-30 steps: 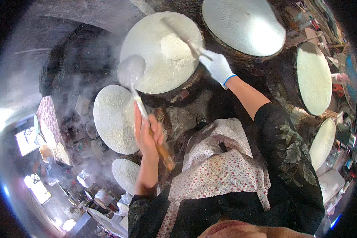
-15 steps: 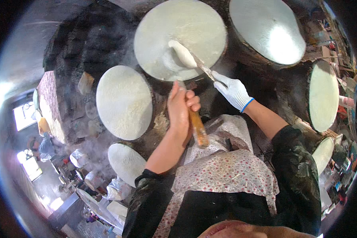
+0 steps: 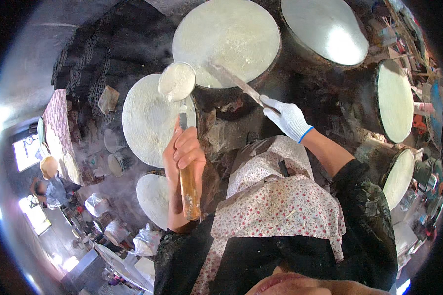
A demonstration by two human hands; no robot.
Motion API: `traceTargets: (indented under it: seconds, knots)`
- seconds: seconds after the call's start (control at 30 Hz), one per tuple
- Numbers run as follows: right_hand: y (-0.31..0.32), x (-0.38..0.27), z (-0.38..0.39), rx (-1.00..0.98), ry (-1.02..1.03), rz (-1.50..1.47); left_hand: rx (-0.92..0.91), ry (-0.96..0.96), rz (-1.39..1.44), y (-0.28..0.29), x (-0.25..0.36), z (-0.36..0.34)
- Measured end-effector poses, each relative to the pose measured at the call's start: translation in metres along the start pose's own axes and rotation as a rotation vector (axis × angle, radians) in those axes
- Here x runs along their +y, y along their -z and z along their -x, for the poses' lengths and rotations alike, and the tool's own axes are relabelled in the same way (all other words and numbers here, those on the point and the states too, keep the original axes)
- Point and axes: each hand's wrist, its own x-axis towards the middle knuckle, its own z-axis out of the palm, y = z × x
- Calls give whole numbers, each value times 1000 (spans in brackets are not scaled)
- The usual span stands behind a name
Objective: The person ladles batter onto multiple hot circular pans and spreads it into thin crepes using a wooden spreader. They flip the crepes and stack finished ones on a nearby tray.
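Observation:
My left hand (image 3: 186, 150) is closed round the wooden handle of a ladle (image 3: 190, 189). The round bowl of the ladle is full of pale, creamy batter (image 3: 177, 81) and hangs over the gap between two large round griddles. My right hand (image 3: 288, 117), in a white knitted glove with a blue cuff, grips a flat wooden paddle (image 3: 237, 81). The paddle's far end lies over the near left part of the far griddle (image 3: 226, 37), whose top is covered by a pale layer. Behind the ladle, the left griddle (image 3: 150, 123) has a similar pale coating.
More round griddles stand around me: a shiny grey one (image 3: 330, 29) at far right, two pale ones (image 3: 396, 101) on the right, a smaller one (image 3: 152, 199) at near left. Steam drifts at left. Another person (image 3: 54, 189) is at the far left, near white bags (image 3: 146, 241).
My left hand and the ladle have moved left, off the far griddle. The white mass seen at the paddle's end is gone from it. My right hand has barely moved.

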Motion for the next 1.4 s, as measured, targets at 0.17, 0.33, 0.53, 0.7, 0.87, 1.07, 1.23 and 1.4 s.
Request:
traceTargets:
  seconds: [0.17,0.33,0.53,0.7,0.87,1.07,1.23,1.4]
  knots:
    - [-39,4,21,543,-57,-53,-11,-12,-123,-26,-15,-7]
    - [-21,-3,1,157,138,60,-39,23,-358,-52,-62,-61]
    - [78,12,-43,102,150,178,-46,270,-312,-84,-157,-168]
    - [162,71,19,103,37,-179,69,499,-130,-85,-235,-253]
    - [234,144,97,487,-393,-672,53,684,-441,-50,-305,-332]
    - [242,172,136,730,-499,-983,67,360,-1415,40,-389,-367]
    - [214,175,134,792,-583,-986,-419,-26,-2268,97,-402,-377]
    - [180,167,116,1005,-527,-724,-756,-319,-2722,92,-392,-414]
